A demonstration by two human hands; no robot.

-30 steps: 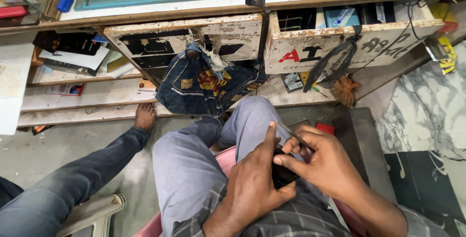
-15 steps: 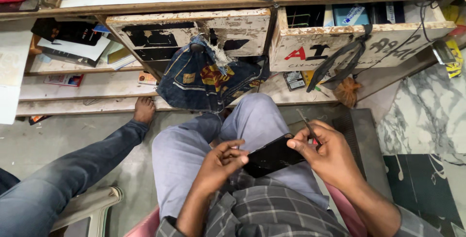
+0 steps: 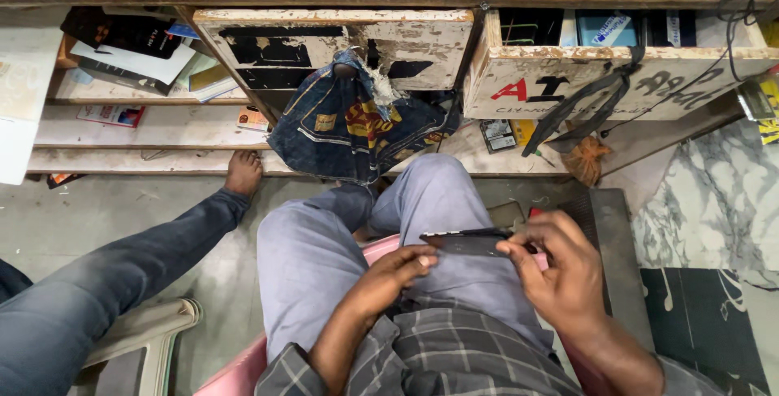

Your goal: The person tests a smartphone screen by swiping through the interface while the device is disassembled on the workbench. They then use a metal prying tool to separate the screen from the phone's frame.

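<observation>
A thin dark flat device, like a phone [image 3: 466, 243], is held edge-on over my lap. My right hand [image 3: 560, 270] grips its right end with fingers curled over it. My left hand [image 3: 389, 278] supports its left end from below with thumb and fingertips. I sit on a pink plastic chair [image 3: 381, 248], grey trousers under the hands.
A worn wooden workbench with an open drawer [image 3: 617, 79] stands ahead, a denim cloth [image 3: 357, 124] hanging from it. Another person's leg and bare foot [image 3: 242, 173] stretch in from the left. A black strap [image 3: 584, 100] hangs from the drawer. Marble floor lies right.
The dark device has tilted from face-up to edge-on and shifted right. My left hand slid lower under its left end; my right hand closed over its right end.
</observation>
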